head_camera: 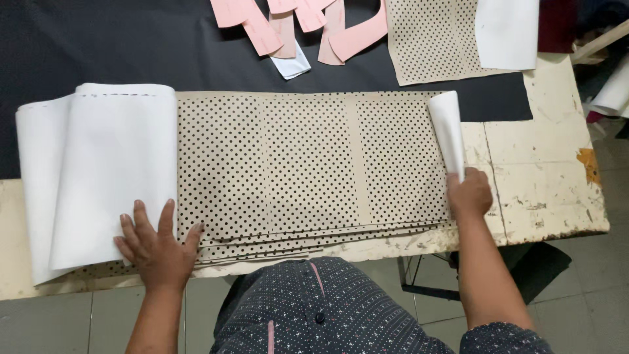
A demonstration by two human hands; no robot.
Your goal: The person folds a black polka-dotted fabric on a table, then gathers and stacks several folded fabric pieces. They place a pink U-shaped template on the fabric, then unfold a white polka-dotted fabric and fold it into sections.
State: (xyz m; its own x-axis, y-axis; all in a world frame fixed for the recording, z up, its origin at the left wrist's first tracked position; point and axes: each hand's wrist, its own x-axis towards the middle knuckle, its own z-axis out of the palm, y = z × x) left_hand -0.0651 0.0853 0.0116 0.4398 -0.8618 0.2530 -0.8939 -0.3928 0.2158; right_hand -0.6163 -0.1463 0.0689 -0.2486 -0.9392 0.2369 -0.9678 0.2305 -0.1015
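A stack of beige sheets with black dots [308, 164] lies across the worn table [544, 190]. My left hand [157, 246] rests flat, fingers spread, on the stack's near left edge, touching a curled-back white sheet [98, 170]. My right hand [468, 193] grips the near corner of the right end of the top sheet, whose white underside [447, 128] is rolled upward and inward.
Several pink cut pieces [295, 23] and a small white piece [293, 65] lie on black fabric [98, 46] at the back. Another dotted sheet with a white flap [452, 39] sits at the back right. Beyond the table's right edge is tiled floor [590, 275].
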